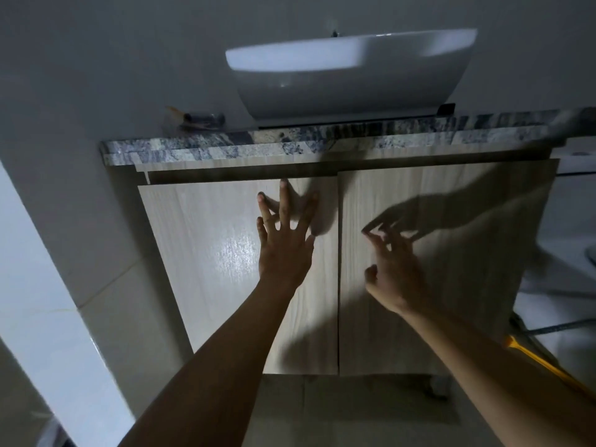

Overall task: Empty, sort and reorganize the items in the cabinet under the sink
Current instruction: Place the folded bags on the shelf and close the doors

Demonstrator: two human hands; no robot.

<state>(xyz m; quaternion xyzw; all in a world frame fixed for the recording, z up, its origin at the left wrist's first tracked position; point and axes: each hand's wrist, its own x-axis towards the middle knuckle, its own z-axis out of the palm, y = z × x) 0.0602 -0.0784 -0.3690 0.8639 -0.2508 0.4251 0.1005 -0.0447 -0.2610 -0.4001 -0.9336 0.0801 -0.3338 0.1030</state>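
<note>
Two doors on the cabinet (403, 155) under the sink (348, 75), both shut, contents not visible. Left door (206, 253) has its top edge lower in frame than that of the right door (458, 301); a narrow vertical seam runs between them. Glare patch on the left door, left of the wrist. Left grip (285, 250) is released: fingers straight and spread, flat on the upper part of the left door, just beside the seam. Right grip (395, 272) is in front of the right door, near the seam, a little lower than the left one; fingers half curled, grasping nothing. It is motion-blurred, so can't tell if the fingertips touch the panel. Both throw hard shadows on the wood. Bench (200, 150) is grey mottled stone, directly over the cabinet; the white vessel sink stands on it, centre-right. Small clutter (196, 119) on the bench left of the sink, too blurred to identify. Small dark object (446, 108) at the sink's right base, also unclear. Yellow handle (541, 362) slants across lower right, beside the cabinet. Tiled floor (322, 411) below the doors.
</note>
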